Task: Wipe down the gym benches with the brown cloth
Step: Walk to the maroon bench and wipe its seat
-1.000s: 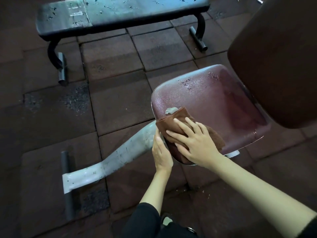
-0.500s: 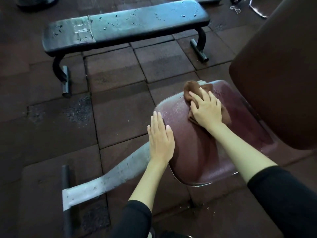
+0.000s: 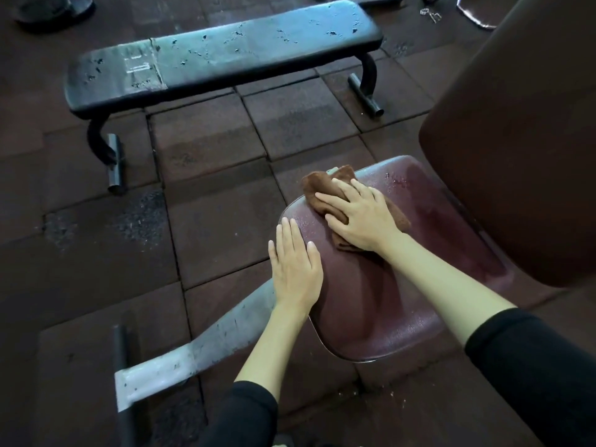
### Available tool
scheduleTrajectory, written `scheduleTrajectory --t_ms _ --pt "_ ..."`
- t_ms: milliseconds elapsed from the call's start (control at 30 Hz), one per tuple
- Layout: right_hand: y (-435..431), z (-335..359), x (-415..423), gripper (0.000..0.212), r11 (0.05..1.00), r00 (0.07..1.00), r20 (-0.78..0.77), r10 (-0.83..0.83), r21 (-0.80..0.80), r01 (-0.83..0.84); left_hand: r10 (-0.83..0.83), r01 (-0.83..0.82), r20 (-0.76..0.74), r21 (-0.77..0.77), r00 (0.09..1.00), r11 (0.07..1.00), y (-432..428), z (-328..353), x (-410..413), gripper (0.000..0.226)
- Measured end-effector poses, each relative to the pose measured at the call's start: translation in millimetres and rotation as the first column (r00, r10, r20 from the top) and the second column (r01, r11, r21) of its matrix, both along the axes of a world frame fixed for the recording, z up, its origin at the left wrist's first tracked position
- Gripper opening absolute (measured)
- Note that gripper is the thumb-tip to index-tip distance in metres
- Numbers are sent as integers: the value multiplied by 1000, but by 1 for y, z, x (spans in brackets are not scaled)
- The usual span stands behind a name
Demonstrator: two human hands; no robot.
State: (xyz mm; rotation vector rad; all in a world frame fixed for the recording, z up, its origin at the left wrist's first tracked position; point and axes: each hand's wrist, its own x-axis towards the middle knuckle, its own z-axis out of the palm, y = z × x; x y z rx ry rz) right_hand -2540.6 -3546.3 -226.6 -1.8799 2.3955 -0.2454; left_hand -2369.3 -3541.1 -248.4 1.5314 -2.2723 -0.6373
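Note:
A maroon padded seat (image 3: 371, 301) of a gym bench fills the lower right, with its brown backrest (image 3: 522, 140) rising at the right. My right hand (image 3: 358, 217) presses the crumpled brown cloth (image 3: 319, 188) flat on the seat's far left corner. Flat on the seat's left edge rests my left hand (image 3: 295, 266), fingers together, holding nothing. A worn black flat bench (image 3: 225, 56) stands across the floor at the top.
The bench's grey steel leg (image 3: 200, 350) runs down-left to a black foot bar (image 3: 121, 375). Dark rubber floor tiles (image 3: 209, 221) lie between the two benches. The black bench's feet (image 3: 114, 169) stick out toward me. Small metal clips (image 3: 430, 14) lie at top right.
My right hand slid the cloth from the seat's near left corner to its far side, then a little left. My left hand came up onto the seat's edge.

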Motion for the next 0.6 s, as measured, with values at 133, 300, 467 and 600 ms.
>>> scheduleTrajectory --t_ms 133,300,467,600 --pt "-16 -2 -1 49 990 991 -11 -137 15 137 -38 39 34 -30 999 999 -6 3 -3 69" --pt "-8 -1 4 54 993 993 -21 -115 13 115 -50 57 84 -91 995 994 -9 2 -10 65" --pt "43 -3 14 45 991 993 -19 -117 -63 116 -57 74 118 -142 991 987 -7 1 -21 59" --pt "90 -8 6 45 956 956 -63 -285 -89 279 -104 133 159 -185 982 974 -5 6 -40 57"
